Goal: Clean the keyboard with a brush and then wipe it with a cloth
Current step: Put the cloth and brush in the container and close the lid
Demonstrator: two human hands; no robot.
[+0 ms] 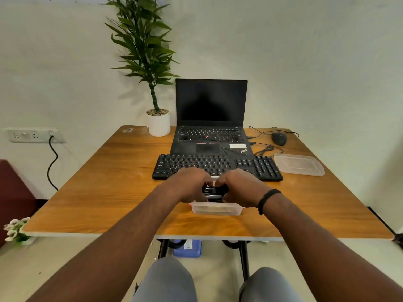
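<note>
A black external keyboard (218, 165) lies across the middle of the wooden table (98, 192), in front of an open laptop (210, 118). Just nearer than it stands a clear plastic container (216, 209). Both my hands reach into the container from above. My left hand (189, 186) and my right hand (239, 187) curl their fingers around a dark object (214, 192) with black and silver parts inside the box. What that object is stays unclear. No cloth can be made out.
The container's clear lid (298, 164) lies to the right of the keyboard. A black mouse (279, 138) with its cable sits at the back right. A potted plant (158, 123) stands left of the laptop. A blue box (187, 248) sits under the table.
</note>
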